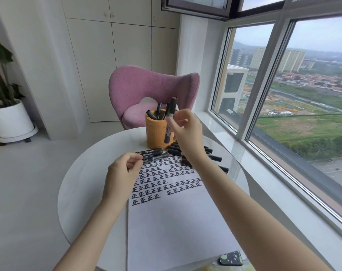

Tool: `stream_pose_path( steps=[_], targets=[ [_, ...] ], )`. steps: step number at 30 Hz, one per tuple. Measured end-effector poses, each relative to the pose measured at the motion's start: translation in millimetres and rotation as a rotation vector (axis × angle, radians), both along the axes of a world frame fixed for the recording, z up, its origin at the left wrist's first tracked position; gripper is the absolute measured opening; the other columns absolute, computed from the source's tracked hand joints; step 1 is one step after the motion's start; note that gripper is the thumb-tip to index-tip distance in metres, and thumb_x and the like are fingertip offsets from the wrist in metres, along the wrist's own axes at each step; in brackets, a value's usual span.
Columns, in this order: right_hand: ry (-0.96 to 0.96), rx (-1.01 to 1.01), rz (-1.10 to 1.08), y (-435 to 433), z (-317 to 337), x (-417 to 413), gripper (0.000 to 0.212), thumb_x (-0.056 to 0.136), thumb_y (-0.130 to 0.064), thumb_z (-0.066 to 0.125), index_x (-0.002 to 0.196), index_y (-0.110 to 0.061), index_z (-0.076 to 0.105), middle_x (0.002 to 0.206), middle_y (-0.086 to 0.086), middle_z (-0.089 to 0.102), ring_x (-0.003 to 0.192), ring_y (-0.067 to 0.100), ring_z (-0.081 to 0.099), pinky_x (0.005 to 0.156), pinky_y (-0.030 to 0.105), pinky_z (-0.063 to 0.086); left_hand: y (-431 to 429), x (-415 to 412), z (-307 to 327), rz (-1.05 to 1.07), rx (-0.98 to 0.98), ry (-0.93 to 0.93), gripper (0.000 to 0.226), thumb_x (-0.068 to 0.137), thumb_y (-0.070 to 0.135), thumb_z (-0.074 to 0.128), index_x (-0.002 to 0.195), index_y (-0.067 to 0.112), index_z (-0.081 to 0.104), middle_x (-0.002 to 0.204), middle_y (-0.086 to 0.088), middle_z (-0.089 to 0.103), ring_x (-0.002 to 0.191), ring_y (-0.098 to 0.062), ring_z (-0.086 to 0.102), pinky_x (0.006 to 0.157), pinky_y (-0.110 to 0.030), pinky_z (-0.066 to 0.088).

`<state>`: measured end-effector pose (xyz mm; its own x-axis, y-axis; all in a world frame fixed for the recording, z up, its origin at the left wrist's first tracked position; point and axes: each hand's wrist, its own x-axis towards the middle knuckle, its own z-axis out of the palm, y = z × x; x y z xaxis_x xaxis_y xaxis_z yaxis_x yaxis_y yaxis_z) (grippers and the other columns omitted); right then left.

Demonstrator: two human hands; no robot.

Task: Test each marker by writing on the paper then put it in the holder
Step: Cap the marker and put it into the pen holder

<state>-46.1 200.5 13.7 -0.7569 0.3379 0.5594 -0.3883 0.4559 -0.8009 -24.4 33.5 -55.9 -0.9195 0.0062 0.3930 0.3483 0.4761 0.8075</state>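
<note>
My right hand holds a black marker almost upright, right in front of the orange holder, which has several markers standing in it. My left hand hovers over the top left corner of the white paper, fingers curled and pinching at the end of a black marker that lies there; whether it grips it is unclear. Rows of black written characters cover the upper part of the paper. More loose markers lie to the right behind my right wrist.
The round white table stands by a large window. A pink chair sits behind the holder. A potted plant is on the floor at the left. A dark patterned pouch lies at the near table edge.
</note>
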Motion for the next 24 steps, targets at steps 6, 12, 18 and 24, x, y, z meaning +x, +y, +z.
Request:
stream_pose_path(
  steps=[6,12,18,24],
  targets=[
    [0.065,-0.108,-0.071,-7.2,29.1,-47.4,0.012,0.088,-0.015,0.064,0.093,-0.014,0.054,0.077,-0.014,0.054,0.072,0.002,0.057,0.073,0.02,0.05,-6.2,-10.5,-18.2,0.07,-0.281,0.144,0.017,0.083,0.006,0.067,0.097,0.015,0.068,0.095,0.002,0.064,0.092,-0.016,0.051,0.079,-0.022,0.037],
    [-0.05,-0.039,-0.124,-9.6,29.5,-65.4,0.023,0.091,-0.019,0.061,0.108,-0.004,0.06,0.095,0.004,0.068,0.083,0.01,0.059,0.073,0.019,0.04,-7.8,-16.5,-19.8,0.095,-0.345,0.136,0.021,0.083,0.01,0.067,0.104,0.015,0.068,0.103,0.003,0.063,0.098,-0.015,0.046,0.083,-0.023,0.036],
    [-0.219,0.177,-0.245,-8.4,20.4,-73.7,0.021,0.091,-0.028,0.057,0.101,-0.012,0.065,0.103,0.005,0.067,0.095,0.022,0.059,0.07,0.028,0.035,-7.0,-18.9,-21.7,0.098,-0.374,0.116,0.024,0.084,0.013,0.067,0.109,0.015,0.067,0.106,0.001,0.063,0.102,-0.019,0.049,0.086,-0.029,0.042],
    [-0.412,0.352,-0.23,-11.4,15.2,-76.1,0.029,0.089,-0.027,0.059,0.109,-0.006,0.058,0.108,0.013,0.066,0.1,0.033,0.061,0.069,0.03,0.037,-5.4,-19.4,-20.9,0.103,-0.384,0.114,0.027,0.082,0.013,0.069,0.11,0.014,0.066,0.102,0.0,0.062,0.101,-0.02,0.05,0.086,-0.032,0.045]
  ],
)
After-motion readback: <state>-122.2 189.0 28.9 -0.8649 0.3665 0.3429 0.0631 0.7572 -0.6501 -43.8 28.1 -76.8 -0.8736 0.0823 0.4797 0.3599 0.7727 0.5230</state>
